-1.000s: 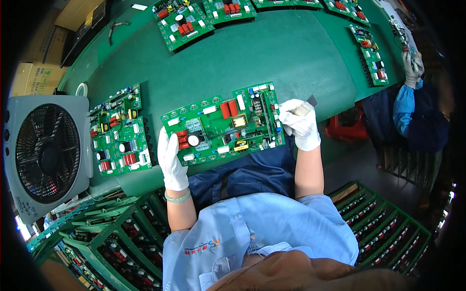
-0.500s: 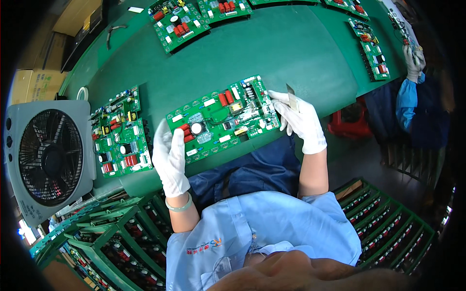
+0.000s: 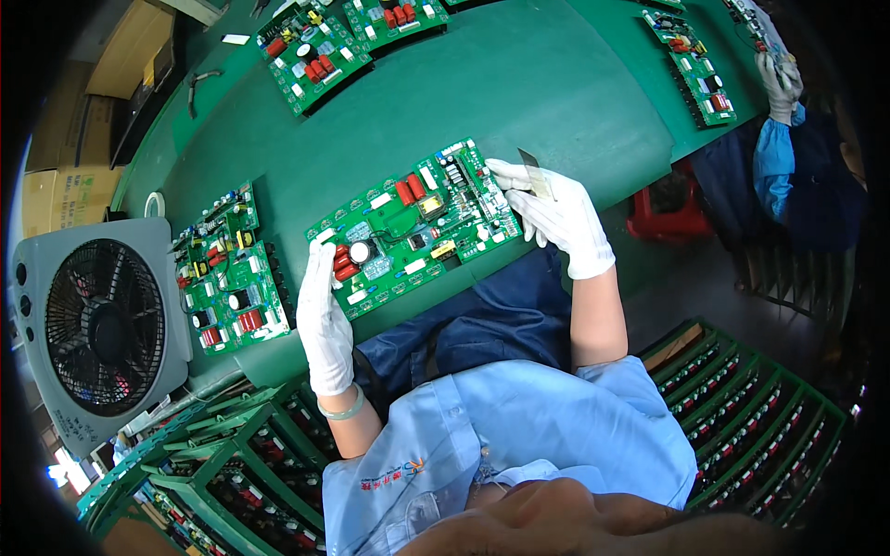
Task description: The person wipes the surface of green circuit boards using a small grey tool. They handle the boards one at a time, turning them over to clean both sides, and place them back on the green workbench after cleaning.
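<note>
A large green circuit board (image 3: pixel 389 250) lies in front of me, slightly slanted, with red, white and yellow components on it. At its left end, my left hand (image 3: pixel 324 324), white-gloved, grips the edge beside a group of red capacitors (image 3: pixel 346 262). My right hand (image 3: pixel 561 218), also gloved, has its fingertips against the board's right edge. Between those fingers it pinches a thin, flat grey strip (image 3: pixel 531 167) that sticks up; its exact kind cannot be made out. The fingertips under the board are hidden.
Two overlapping circuit boards (image 3: pixel 222 278) lie to the left, beside a grey box fan (image 3: pixel 176 306). More boards (image 3: pixel 315 60) line the far side, near pliers (image 3: pixel 193 93). Green racks (image 3: pixel 742 408) hold boards on both sides. At far right a co-worker's gloved hand (image 3: pixel 781 83) handles a board.
The view has turned slightly. My left hand has shifted from a thumb over the components to closed fingers along the board's left edge. My right hand keeps the strip at the right edge.
</note>
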A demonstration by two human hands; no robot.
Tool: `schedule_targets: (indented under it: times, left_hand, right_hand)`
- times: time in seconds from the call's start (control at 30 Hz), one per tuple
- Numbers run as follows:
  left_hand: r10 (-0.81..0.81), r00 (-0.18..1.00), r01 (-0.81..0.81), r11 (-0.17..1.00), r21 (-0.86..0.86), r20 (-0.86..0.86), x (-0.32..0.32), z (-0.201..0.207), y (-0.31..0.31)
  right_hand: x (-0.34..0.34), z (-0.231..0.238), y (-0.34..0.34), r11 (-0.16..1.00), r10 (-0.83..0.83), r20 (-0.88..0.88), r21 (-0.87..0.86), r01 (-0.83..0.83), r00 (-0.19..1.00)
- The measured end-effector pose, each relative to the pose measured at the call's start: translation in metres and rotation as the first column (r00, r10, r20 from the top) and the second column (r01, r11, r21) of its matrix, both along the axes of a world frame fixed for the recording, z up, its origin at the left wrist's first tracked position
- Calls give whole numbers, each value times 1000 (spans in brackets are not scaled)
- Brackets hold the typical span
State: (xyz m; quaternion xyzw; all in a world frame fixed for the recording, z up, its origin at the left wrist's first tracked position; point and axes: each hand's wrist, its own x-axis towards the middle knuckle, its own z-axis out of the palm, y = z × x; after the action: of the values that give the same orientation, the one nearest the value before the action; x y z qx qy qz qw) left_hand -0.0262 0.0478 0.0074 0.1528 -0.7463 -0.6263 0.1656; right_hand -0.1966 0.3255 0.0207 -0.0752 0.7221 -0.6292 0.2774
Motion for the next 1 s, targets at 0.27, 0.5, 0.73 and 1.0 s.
schedule_targets:
  times: [0.27, 0.5, 0.73, 1.0]
  left_hand:
    - [44, 999, -39, 990, 135, -33, -3, -1, 7]
    - [14, 1000, -16, 990, -143, -9, -6, 0, 11]
    - [-55, 998, 44, 843, -537, -5, 1, -6, 4]
    - [-98, 995, 96, 990, -107, -14, 4, 7, 14]
  right_hand:
    - [0, -11, 1, 998, -28, 24, -51, 30, 999]
    - [-1, -11, 3, 999, 36, -41, 40, -34, 999]
    - [5, -11, 8, 995, -14, -41, -98, 10, 999]
    - [40, 0, 14, 968, -111, 31, -224, 115, 993]
